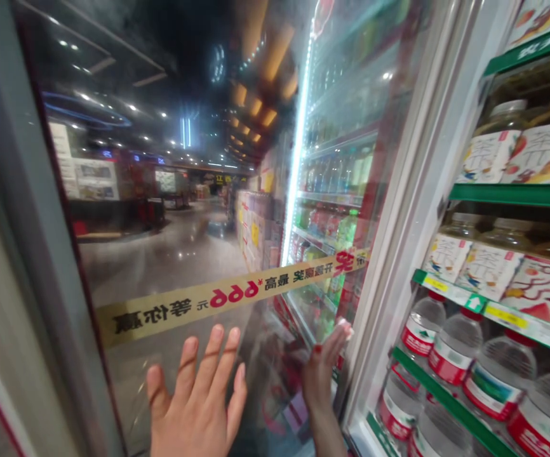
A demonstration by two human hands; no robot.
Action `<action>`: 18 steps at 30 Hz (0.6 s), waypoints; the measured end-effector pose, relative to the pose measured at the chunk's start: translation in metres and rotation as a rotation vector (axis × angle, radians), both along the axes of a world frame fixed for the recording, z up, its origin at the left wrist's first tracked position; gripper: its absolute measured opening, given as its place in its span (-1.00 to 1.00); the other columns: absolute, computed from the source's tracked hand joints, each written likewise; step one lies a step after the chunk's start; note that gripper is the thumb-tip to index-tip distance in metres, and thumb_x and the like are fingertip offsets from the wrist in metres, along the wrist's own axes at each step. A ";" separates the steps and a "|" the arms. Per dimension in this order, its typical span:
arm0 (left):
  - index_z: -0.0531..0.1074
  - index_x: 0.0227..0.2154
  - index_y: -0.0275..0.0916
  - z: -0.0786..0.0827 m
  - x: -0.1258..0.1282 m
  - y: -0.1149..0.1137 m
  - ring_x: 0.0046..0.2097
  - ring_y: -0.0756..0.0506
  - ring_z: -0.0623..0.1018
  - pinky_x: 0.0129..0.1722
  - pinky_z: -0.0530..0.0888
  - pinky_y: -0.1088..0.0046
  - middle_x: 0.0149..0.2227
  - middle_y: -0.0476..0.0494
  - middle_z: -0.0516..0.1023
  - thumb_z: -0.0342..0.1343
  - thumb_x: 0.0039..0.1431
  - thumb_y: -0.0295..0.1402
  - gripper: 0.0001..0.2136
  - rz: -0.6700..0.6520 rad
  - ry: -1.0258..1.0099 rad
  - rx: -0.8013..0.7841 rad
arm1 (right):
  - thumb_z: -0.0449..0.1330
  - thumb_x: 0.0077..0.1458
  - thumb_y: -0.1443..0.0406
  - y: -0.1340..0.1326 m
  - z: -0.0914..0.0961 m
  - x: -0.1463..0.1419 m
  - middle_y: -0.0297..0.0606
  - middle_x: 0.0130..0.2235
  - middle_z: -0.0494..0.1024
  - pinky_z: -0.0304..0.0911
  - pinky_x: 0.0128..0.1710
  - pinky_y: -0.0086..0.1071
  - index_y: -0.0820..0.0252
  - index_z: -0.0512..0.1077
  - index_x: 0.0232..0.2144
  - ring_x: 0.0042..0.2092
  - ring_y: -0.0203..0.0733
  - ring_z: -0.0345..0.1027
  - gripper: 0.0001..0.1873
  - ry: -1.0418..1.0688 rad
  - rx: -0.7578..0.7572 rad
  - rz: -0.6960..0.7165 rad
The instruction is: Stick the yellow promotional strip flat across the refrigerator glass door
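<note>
My left hand (199,393) is raised with its fingers spread in front of the glass door (160,260), below a yellow strip (237,285) with reversed lettering. Nothing is in its fingers; whether the palm touches the glass is not clear. Further right, my right hand (321,377) looks darker and a little blurred. A small crumpled white piece (345,329), like tissue or cloth, is at its fingertips, close to the metal door frame (384,222).
Lit shelves at the right hold bottled tea (489,152) and large water bottles (456,343) behind green shelf edges (513,193). Through the glass appear another drinks cooler (332,216), stacked cartons (251,222) and a shiny shop floor (184,254). Reflections overlie the lower glass.
</note>
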State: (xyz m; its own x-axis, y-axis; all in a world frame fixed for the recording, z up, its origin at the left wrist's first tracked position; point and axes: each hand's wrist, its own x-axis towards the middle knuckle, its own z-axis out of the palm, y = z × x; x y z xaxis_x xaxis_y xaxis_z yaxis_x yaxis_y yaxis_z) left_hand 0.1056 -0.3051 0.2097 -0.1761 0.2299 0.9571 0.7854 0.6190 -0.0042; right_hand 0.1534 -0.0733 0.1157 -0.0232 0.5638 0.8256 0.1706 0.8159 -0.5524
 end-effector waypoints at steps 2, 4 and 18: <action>0.04 0.55 -0.06 0.003 0.000 0.000 0.63 -0.02 -0.16 0.59 -0.28 -0.02 0.24 -0.26 0.62 0.07 0.48 -0.16 -0.33 0.013 0.036 -0.007 | -0.40 0.51 -0.03 0.020 0.013 0.001 0.17 0.60 -0.18 -0.08 0.46 0.49 0.19 -0.49 0.58 0.60 0.32 -0.27 -0.20 0.066 -0.034 -0.032; 0.04 0.54 -0.06 0.003 0.000 -0.001 0.63 -0.03 -0.16 0.59 -0.28 -0.04 0.24 -0.26 0.62 0.08 0.47 -0.17 -0.33 0.019 0.033 -0.003 | -0.40 0.50 -0.06 0.016 0.019 -0.002 0.17 0.60 -0.14 -0.10 0.48 0.45 0.23 -0.43 0.59 0.59 0.32 -0.22 -0.18 0.045 -0.013 -0.003; 0.07 0.53 0.04 -0.001 -0.002 0.000 0.63 -0.01 -0.13 0.60 -0.32 0.01 0.31 -0.12 0.57 0.12 0.46 -0.11 -0.34 -0.020 0.002 0.017 | -0.26 0.51 -0.04 -0.023 0.005 -0.011 0.20 0.58 -0.04 -0.05 0.42 0.57 0.18 -0.38 0.60 0.57 0.43 -0.15 -0.17 -0.047 0.199 0.046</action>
State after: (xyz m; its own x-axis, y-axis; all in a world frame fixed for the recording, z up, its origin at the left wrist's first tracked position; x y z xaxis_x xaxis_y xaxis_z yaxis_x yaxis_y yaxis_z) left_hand 0.1039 -0.3053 0.2092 -0.1696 0.2172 0.9613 0.7974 0.6035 0.0043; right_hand 0.1420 -0.0963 0.1208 -0.0863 0.3874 0.9178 0.1523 0.9156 -0.3722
